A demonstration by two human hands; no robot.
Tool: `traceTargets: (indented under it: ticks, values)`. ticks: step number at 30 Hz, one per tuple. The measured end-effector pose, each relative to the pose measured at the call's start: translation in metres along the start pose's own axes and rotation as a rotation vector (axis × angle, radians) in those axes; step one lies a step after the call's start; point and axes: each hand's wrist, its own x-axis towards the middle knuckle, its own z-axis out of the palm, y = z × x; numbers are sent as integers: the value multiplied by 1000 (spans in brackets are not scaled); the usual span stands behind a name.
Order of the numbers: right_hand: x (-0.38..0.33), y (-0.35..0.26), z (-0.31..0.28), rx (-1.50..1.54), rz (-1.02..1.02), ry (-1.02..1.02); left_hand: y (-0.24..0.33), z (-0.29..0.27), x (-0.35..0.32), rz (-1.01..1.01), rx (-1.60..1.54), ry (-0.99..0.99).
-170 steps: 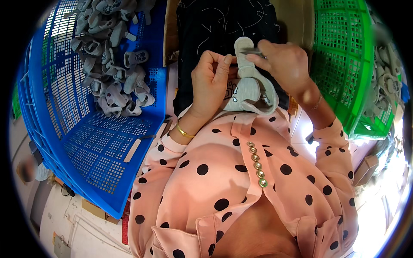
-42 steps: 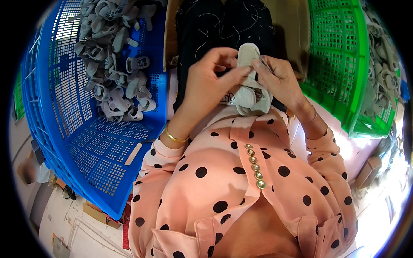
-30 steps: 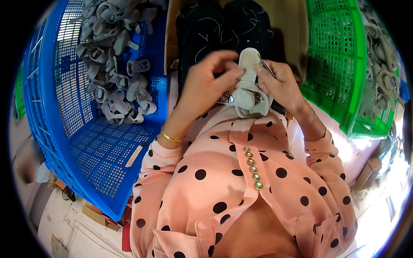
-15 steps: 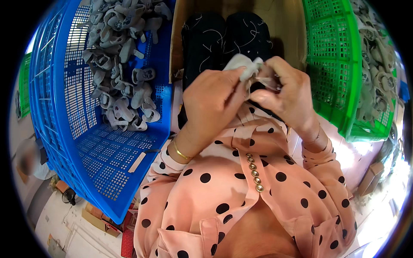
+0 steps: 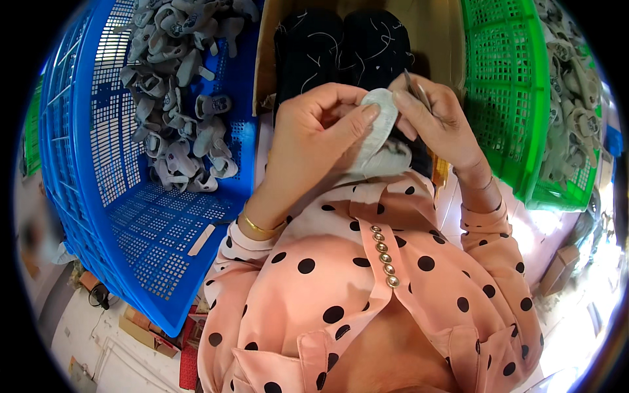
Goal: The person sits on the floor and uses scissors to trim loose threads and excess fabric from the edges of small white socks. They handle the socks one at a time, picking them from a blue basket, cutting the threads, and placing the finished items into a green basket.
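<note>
My left hand [image 5: 311, 134] grips a small pale grey shoe upper [image 5: 382, 118], thumb on its flat, sole-shaped face and fingers behind. The piece is tilted over my lap, and its fabric sides hang toward my blouse. Close by on the right, my right hand [image 5: 440, 128] is closed round small metal snips [image 5: 419, 92], whose narrow blades point up and away from me. Its thumb and fingertips are at the edge of the shoe upper; whether they pinch a thread there is too small to tell.
At my left stands a blue plastic basket [image 5: 151, 242] with many grey shoe uppers [image 5: 177, 98] heaped at its far end. A green basket [image 5: 501, 98] with similar uppers [image 5: 570, 111] is at my right. A cardboard box [image 5: 438, 39] lies ahead, around my thread-strewn dark trousers [image 5: 308, 56].
The shoe upper has been turned so its flat underside now faces up. My right hand has drawn slightly away from it, and the snips now point upward.
</note>
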Motion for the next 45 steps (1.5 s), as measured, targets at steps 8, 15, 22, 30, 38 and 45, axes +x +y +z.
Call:
traceTargets:
  ticks: [8,15,22,30,38,45]
  values:
    - [-18,-3,-3,-1023,-341,230,-17,-6,1,-101,-191,132]
    - [-15,-12,2,-1297,-420,247,-15,-1,-2,-44,-185,178]
    - [-13,-20,5,-1330,-435,237,-17,1,-5,-8,-155,174]
    - [-11,-15,5,-1347,-482,239,-16,4,-8,-23,-228,201]
    - [-10,-19,7,-1300,-467,210,-20,5,-10,75,-244,178]
    - [-8,-4,1,-1008,-191,189,-22,0,-11,12,-261,207]
